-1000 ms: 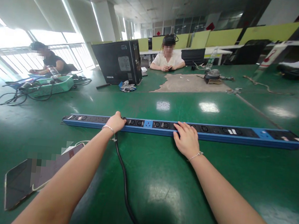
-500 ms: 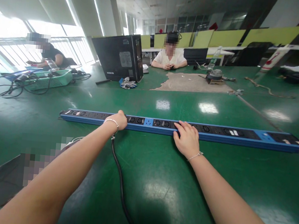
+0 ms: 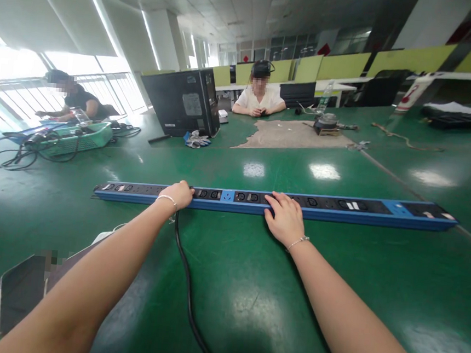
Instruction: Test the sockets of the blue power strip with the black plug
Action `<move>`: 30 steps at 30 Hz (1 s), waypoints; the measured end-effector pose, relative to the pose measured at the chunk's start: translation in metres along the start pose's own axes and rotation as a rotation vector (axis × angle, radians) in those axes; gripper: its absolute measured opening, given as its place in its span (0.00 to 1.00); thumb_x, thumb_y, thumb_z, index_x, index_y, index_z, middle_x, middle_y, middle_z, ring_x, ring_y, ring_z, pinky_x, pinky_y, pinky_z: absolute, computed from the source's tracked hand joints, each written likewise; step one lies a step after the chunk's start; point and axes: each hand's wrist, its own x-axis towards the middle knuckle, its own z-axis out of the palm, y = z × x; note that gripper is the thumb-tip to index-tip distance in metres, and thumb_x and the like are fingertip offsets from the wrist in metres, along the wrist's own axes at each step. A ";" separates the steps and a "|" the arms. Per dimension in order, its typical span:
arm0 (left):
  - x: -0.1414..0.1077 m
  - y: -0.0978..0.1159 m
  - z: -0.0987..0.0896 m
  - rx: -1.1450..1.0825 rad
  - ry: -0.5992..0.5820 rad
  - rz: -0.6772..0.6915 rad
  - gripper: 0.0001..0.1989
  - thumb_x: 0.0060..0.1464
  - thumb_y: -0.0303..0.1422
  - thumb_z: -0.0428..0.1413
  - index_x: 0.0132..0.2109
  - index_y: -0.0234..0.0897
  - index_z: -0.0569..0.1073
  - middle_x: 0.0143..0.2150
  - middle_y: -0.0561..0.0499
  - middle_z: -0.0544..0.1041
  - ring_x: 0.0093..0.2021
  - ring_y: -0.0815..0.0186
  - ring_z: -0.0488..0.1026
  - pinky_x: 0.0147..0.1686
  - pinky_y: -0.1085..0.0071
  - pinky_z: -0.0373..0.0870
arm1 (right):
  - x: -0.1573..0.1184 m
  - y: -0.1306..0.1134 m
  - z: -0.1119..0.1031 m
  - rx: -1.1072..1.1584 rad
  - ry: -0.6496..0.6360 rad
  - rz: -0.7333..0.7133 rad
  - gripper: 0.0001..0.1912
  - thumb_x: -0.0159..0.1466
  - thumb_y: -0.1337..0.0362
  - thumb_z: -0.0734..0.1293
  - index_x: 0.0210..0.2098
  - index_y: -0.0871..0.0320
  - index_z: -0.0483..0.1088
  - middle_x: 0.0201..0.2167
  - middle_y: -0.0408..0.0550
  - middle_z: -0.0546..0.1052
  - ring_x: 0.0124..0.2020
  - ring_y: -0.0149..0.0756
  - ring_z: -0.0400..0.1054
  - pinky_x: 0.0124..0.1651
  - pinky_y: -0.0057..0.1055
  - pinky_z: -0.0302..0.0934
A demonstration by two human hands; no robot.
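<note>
While the right hand (image 3: 286,218) rests with fingers spread on a long blue-and-black power strip (image 3: 245,199), the left hand (image 3: 177,195) sits curled shut on the end of a black cable (image 3: 188,285), plug hidden by the fingers; strip lies lengthwise across mid-frame, flat on the green surface (image 3: 260,266), sockets up; cable trails from under the left hand to the bottom edge; dark flat device (image 3: 19,292) at lower left, partly behind the left forearm; upper left, green basket (image 3: 85,140) with cables; black computer case (image 3: 176,105) right of it, gloves (image 3: 196,139) at its foot; person in white (image 3: 259,100) seated at upper centre.
</note>
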 end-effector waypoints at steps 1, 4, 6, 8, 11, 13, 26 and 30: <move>-0.005 0.001 -0.007 -0.003 0.041 -0.011 0.22 0.58 0.42 0.40 0.48 0.29 0.66 0.48 0.29 0.74 0.49 0.50 0.73 0.43 0.60 0.67 | 0.000 0.000 0.000 0.002 0.001 0.003 0.19 0.63 0.61 0.58 0.52 0.53 0.68 0.56 0.48 0.68 0.59 0.41 0.56 0.61 0.42 0.47; -0.019 0.006 -0.032 -0.039 0.270 -0.029 0.25 0.59 0.45 0.35 0.49 0.31 0.66 0.44 0.32 0.76 0.45 0.49 0.74 0.40 0.58 0.68 | 0.000 0.000 0.001 0.005 0.005 -0.002 0.19 0.63 0.61 0.58 0.52 0.53 0.69 0.56 0.47 0.68 0.59 0.41 0.57 0.60 0.42 0.47; -0.024 0.013 -0.044 -0.009 0.279 0.077 0.25 0.59 0.44 0.34 0.47 0.32 0.68 0.43 0.34 0.76 0.45 0.50 0.74 0.41 0.60 0.67 | 0.000 0.000 0.002 0.003 0.013 -0.004 0.19 0.63 0.61 0.59 0.52 0.53 0.69 0.56 0.47 0.68 0.58 0.41 0.57 0.60 0.42 0.47; -0.024 0.024 -0.045 0.067 0.213 0.262 0.20 0.59 0.39 0.38 0.44 0.32 0.70 0.45 0.36 0.75 0.47 0.53 0.73 0.44 0.62 0.66 | 0.001 0.001 0.003 0.004 0.021 -0.004 0.19 0.63 0.61 0.59 0.51 0.54 0.69 0.56 0.48 0.68 0.58 0.42 0.57 0.59 0.42 0.47; -0.020 0.045 -0.030 -0.006 0.114 0.277 0.19 0.58 0.38 0.40 0.42 0.33 0.70 0.43 0.38 0.76 0.46 0.55 0.73 0.42 0.66 0.67 | 0.001 0.001 0.003 0.016 0.021 -0.006 0.19 0.63 0.61 0.59 0.51 0.54 0.69 0.56 0.48 0.68 0.58 0.42 0.56 0.59 0.42 0.47; -0.017 0.060 -0.017 -0.097 0.075 0.241 0.18 0.57 0.39 0.41 0.43 0.32 0.70 0.42 0.38 0.77 0.45 0.56 0.74 0.40 0.67 0.68 | 0.001 0.001 0.003 0.027 0.017 -0.004 0.18 0.62 0.61 0.59 0.51 0.53 0.69 0.56 0.48 0.68 0.58 0.42 0.56 0.59 0.42 0.47; -0.012 0.098 -0.012 -0.104 -0.060 0.193 0.18 0.54 0.34 0.43 0.47 0.25 0.66 0.30 0.37 0.78 0.35 0.58 0.77 0.37 0.68 0.68 | 0.001 0.001 0.002 0.073 0.012 0.013 0.18 0.62 0.62 0.61 0.51 0.54 0.69 0.56 0.48 0.68 0.58 0.41 0.56 0.59 0.41 0.46; -0.016 0.106 -0.010 -0.045 0.052 0.153 0.18 0.53 0.33 0.44 0.47 0.26 0.65 0.40 0.31 0.77 0.44 0.54 0.75 0.39 0.65 0.68 | 0.001 0.002 0.001 0.086 0.012 0.012 0.18 0.62 0.62 0.61 0.51 0.54 0.69 0.56 0.48 0.68 0.58 0.41 0.56 0.59 0.40 0.46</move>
